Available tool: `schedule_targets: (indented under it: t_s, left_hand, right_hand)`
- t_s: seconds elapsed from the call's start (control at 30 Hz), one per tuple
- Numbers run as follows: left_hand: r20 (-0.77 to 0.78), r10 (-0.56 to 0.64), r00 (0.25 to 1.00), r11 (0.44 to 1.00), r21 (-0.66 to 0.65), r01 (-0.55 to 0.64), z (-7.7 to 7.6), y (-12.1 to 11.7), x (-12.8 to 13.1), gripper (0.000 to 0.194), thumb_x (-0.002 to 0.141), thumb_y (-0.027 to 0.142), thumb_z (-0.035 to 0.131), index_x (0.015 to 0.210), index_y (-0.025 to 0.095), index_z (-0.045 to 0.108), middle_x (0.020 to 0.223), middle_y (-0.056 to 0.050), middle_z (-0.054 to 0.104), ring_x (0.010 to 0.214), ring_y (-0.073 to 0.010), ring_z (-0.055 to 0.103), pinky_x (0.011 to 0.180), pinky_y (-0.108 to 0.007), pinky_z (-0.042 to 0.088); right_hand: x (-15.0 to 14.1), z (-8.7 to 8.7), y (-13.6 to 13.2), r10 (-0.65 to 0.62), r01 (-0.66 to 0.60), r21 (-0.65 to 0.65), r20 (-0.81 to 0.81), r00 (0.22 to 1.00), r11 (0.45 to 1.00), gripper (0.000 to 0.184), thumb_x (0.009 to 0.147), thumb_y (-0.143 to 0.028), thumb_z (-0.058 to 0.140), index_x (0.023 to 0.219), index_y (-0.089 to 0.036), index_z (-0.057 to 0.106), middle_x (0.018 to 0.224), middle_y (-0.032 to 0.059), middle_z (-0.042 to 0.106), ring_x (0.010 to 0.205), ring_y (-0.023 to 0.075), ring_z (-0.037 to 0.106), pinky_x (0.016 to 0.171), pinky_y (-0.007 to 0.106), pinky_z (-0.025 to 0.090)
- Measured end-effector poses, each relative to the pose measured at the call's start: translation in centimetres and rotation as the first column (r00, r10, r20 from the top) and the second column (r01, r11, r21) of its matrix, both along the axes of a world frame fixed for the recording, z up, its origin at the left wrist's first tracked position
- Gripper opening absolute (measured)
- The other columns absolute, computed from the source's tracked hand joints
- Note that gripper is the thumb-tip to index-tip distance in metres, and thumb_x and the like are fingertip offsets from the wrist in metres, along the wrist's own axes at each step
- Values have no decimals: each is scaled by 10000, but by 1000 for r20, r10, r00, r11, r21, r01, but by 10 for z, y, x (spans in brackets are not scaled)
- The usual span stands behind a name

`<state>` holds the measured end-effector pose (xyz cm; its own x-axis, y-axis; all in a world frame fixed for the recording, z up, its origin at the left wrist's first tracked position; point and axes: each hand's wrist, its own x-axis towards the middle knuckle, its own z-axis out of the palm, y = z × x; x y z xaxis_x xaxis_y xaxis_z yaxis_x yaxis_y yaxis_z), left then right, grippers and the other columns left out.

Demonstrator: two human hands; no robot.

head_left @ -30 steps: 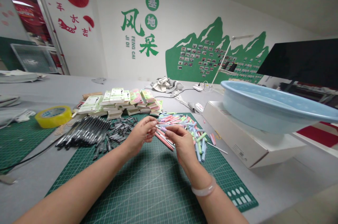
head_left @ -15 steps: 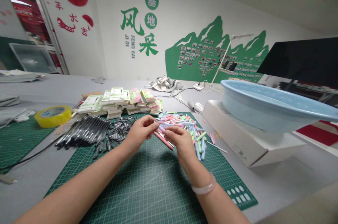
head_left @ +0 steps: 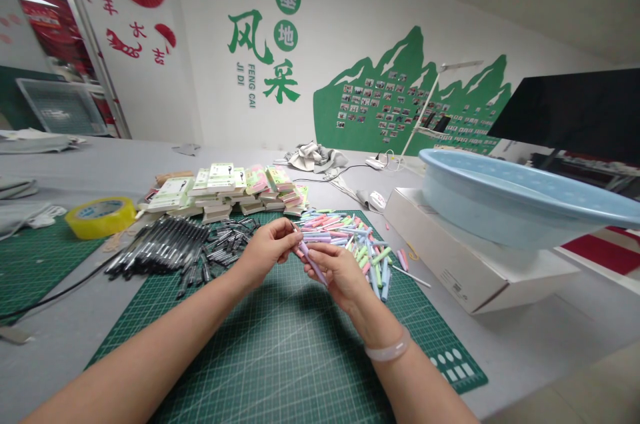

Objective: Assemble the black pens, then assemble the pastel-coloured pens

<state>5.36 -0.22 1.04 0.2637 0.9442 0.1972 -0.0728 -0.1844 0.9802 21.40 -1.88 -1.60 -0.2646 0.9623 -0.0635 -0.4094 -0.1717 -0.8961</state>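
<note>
My right hand [head_left: 341,272] is closed round a light purple pen [head_left: 315,265], which slants from upper left to lower right over the green cutting mat [head_left: 280,351]. The fingers of my left hand [head_left: 273,244] pinch at the pen's upper end, where a thin tip pokes out; exactly what they grip there is partly hidden. Just beyond my hands lies a loose heap of pastel pen parts [head_left: 350,227] in pink, green, blue and purple. Left of my left hand are rows of clear-and-black pens [head_left: 163,244] and shorter black pieces [head_left: 230,244].
Stacks of small green and pink boxes [head_left: 220,187] stand behind the black pens. A roll of yellow tape [head_left: 101,217] lies at left. On the right, a blue basin [head_left: 500,201] rests on a white carton [head_left: 445,257]. Crumpled grey cloth [head_left: 315,157] and a cable lie toward the wall.
The purple pen has turned and now shows slanting down along my right fingers, where before only a short piece showed between my fingertips. My left hand has hardly moved.
</note>
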Motion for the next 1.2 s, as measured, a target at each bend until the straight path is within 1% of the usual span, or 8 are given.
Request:
schedule_targets:
  t_s: [0.13, 0.43, 0.6, 0.7, 0.83, 0.9, 1.0, 1.2]
  left_hand:
    - [-40, -6, 999, 1000, -2, 5, 0, 0, 0, 221, 751, 350, 626, 711, 158, 524, 549, 58, 473, 440, -59, 356, 410, -190, 229]
    - [-150, -26, 988, 994, 100, 41, -1, 3, -5, 200, 734, 333, 651, 715, 146, 585, 671, 4, 574, 674, -141, 530, 659, -255, 401]
    - [-60, -73, 996, 997, 33, 75, 0, -1, 2, 184, 714, 323, 666, 738, 150, 609, 623, 21, 547, 611, -116, 501, 581, -223, 369]
    - [5, -76, 997, 997, -20, 76, 3, 3, -1, 313, 710, 360, 672, 960, 175, 633, 626, 28, 525, 537, -87, 451, 488, -197, 297]
    - [-89, 79, 993, 994, 80, -72, 4, 29, -21, 350, 766, 420, 589, 1027, 189, 625, 734, -12, 584, 518, -89, 447, 473, -205, 307]
    - [-371, 251, 894, 956, 237, -170, -1, 48, -33, 228, 744, 358, 601, 884, 191, 668, 735, -25, 629, 582, -133, 515, 533, -231, 364]
    - [-741, 351, 573, 916, 398, -47, -15, 75, -43, 125, 716, 260, 586, 742, 224, 702, 770, -35, 685, 744, -206, 594, 671, -273, 398]
    - [-779, 391, 490, 901, 432, -33, -29, 102, -29, 148, 680, 176, 567, 713, 208, 707, 793, -71, 683, 792, -231, 584, 686, -287, 386]
  right_hand:
    - [-5, -1, -1, 56, -52, 51, -71, 996, 997, 197, 657, -236, 739, 819, -149, 667, 731, 27, 655, 560, 80, 545, 532, 200, 390]
    - [-15, -5, -4, 36, -25, 171, -61, 997, 985, 178, 770, -361, 617, 829, -193, 599, 601, -29, 552, 453, 61, 389, 434, 195, 233]
    - [-16, -5, -4, 37, -30, 147, -48, 998, 989, 244, 752, -426, 638, 796, -193, 581, 593, -34, 529, 436, 57, 352, 414, 195, 185]
    - [-10, -1, -2, 21, -10, 134, -77, 997, 991, 253, 731, -430, 658, 777, -195, 574, 606, -31, 534, 445, 58, 360, 413, 191, 199]
    - [8, 9, 5, -95, 113, 154, -120, 988, 982, 249, 724, -411, 672, 752, -191, 559, 606, -30, 535, 431, 56, 349, 388, 190, 180]
    - [18, 12, 10, -149, 175, 169, -156, 977, 970, 230, 731, -388, 673, 764, -192, 556, 623, -30, 542, 440, 56, 367, 390, 185, 185]
    - [29, 15, 15, -222, 257, 194, -184, 957, 947, 227, 728, -387, 674, 775, -197, 557, 618, -34, 545, 438, 58, 375, 383, 184, 179]
    - [36, 15, 20, -265, 301, 179, -197, 944, 937, 251, 704, -402, 688, 776, -203, 552, 606, -40, 544, 427, 60, 376, 372, 186, 182]
